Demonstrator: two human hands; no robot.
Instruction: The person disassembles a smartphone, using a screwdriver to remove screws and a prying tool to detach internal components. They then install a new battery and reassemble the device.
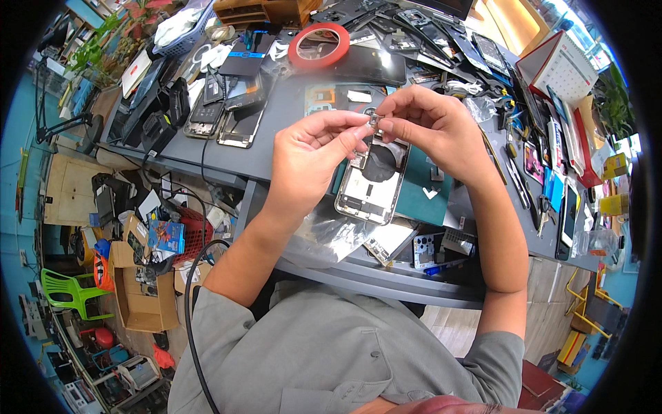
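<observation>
Both hands meet over an opened phone (369,190), whose inner frame lies exposed with a dark round area in its middle. The thumb and fingertips of my left hand (307,155) are pinched on a small metallic phone part (374,120). From the other side, the thumb and forefinger of my right hand (438,131) close on the same part. My fingers cover much of it, so its exact kind is unclear. Under the phone, a green mat (422,181) shows to the right, with small white pieces on it.
A red tape roll (318,45) stands behind my hands. Phones and a phone screen (241,125) lie on the left; tweezers (518,183) and other tools lie on the right. An open drawer (345,276) with a clear plastic bag (324,238) juts out toward me.
</observation>
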